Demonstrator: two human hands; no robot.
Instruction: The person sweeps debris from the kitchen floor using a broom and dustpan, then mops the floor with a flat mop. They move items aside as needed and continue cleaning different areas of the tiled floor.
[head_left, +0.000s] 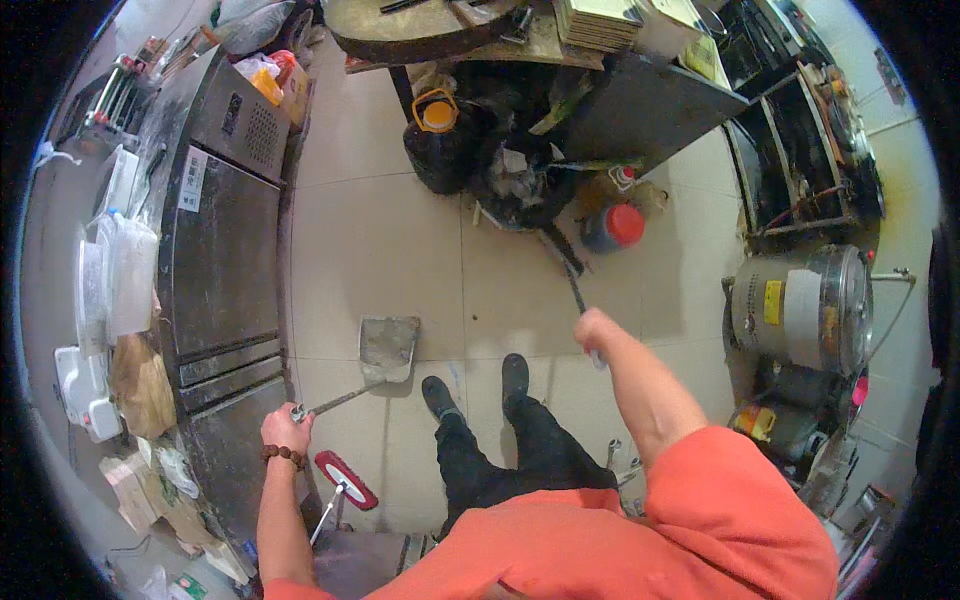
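My left hand, with a beaded bracelet at its wrist, is closed around the handle of a long-handled dustpan. The pan rests on the tiled floor in front of my left foot. My right hand grips the handle of a broom, whose dark bristle head is on the floor beside a black bag-lined bin. A small dark speck lies on the tiles between pan and broom. A container with a red lid stands just right of the broom head.
A metal refrigerated counter runs along the left. Ahead is a table with a round chopping block, and under it a black jug with an orange cap. A steel cooker drum stands right; a red-edged brush head is near my left forearm.
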